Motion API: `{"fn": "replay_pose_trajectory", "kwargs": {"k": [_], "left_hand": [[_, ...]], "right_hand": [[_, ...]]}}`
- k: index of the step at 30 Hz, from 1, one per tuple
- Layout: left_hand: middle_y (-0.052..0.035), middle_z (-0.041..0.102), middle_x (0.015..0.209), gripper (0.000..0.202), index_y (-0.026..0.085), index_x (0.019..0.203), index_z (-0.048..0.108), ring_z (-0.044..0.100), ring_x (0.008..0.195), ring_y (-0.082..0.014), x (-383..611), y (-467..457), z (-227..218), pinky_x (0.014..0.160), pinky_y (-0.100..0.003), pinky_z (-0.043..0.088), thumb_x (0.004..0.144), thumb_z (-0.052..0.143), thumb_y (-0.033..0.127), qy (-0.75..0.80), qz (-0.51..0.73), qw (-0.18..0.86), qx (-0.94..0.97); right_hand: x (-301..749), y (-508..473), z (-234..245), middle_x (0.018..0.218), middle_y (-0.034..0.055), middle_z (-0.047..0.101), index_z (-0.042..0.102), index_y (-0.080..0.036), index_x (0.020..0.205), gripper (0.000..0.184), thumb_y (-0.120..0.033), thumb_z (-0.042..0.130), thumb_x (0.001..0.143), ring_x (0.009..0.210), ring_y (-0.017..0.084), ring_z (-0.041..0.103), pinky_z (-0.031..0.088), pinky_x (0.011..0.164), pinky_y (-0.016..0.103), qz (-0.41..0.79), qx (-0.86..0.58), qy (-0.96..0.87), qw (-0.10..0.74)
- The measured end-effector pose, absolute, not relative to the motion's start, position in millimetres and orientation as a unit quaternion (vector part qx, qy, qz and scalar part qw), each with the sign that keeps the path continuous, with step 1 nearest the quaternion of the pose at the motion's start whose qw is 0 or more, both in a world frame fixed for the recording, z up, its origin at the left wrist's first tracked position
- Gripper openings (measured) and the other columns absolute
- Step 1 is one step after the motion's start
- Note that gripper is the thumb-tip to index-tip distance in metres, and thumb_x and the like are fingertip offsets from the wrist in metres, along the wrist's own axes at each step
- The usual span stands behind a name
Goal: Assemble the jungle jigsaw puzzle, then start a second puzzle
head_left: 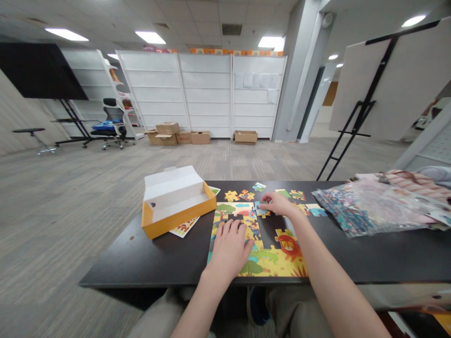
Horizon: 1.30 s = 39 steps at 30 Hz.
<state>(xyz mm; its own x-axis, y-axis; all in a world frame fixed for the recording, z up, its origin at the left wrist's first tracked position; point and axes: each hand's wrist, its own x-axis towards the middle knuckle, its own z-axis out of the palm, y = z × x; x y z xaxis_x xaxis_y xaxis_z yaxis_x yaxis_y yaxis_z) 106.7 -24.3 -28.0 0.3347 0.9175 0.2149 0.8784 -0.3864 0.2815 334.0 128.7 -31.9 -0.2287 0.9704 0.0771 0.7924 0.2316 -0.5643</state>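
Note:
A partly joined jigsaw puzzle with a lion, a crocodile and trees lies near the table's front edge. Across its left part rests my left hand, fingers spread flat and covering some of the picture. My right hand pinches a light-blue puzzle piece at the upper edge of the joined part; its fingers partly hide the piece, and whether it is locked in I cannot tell. Dark tabletop shows through gaps in the puzzle. Several loose pieces lie beyond it, more to the right of my right hand.
An open yellow box with a white lid stands at the left, over a printed sheet. Clear plastic bags and striped fabric lie at the right of the black table. Cardboard boxes and white shelves are farther back.

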Motion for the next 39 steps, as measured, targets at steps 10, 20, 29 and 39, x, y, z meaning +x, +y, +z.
{"fn": "replay_pose_trajectory", "kwargs": {"k": [10,20,29,39], "left_hand": [[-0.0142,0.059,0.136,0.034,0.018,0.123,0.061,0.049,0.13,-0.0333,107,-25,-25,0.112,-0.052,0.035,0.096,0.052,0.037,0.553,0.162,0.055,0.815],[-0.0132,0.059,0.135,0.032,0.019,0.121,0.061,0.048,0.13,-0.0327,107,-25,-25,0.112,-0.051,0.035,0.096,0.052,0.037,0.555,0.153,0.044,0.816],[-0.012,0.059,0.137,0.033,0.019,0.123,0.06,0.048,0.131,-0.0315,107,-26,-28,0.113,-0.05,0.036,0.097,0.051,0.038,0.555,0.15,0.037,0.817],[-0.0122,0.059,0.137,0.033,0.018,0.123,0.061,0.049,0.131,-0.0323,107,-26,-25,0.112,-0.05,0.037,0.097,0.051,0.037,0.558,0.146,0.04,0.816]], "right_hand": [[331,128,-34,0.084,0.0051,0.071,0.072,-0.019,0.084,0.024,-0.038,0.079,0.072,0.076,0.019,0.063,0.046,0.068,0.028,0.18,-0.586,-0.762,0.209],[331,129,-35,0.086,0.007,0.073,0.073,-0.018,0.086,0.023,-0.037,0.079,0.074,0.078,0.02,0.065,0.047,0.068,0.028,0.175,-0.588,-0.766,0.191],[350,124,-18,0.095,0.0069,0.077,0.075,-0.019,0.089,0.017,-0.029,0.061,0.086,0.085,0.021,0.069,0.051,0.077,0.03,0.135,-0.604,-0.752,0.226],[347,111,-12,0.096,0.005,0.074,0.073,-0.021,0.108,0.043,-0.034,0.08,0.067,0.081,0.022,0.067,0.051,0.075,0.031,0.231,-0.559,-0.779,0.163]]}}
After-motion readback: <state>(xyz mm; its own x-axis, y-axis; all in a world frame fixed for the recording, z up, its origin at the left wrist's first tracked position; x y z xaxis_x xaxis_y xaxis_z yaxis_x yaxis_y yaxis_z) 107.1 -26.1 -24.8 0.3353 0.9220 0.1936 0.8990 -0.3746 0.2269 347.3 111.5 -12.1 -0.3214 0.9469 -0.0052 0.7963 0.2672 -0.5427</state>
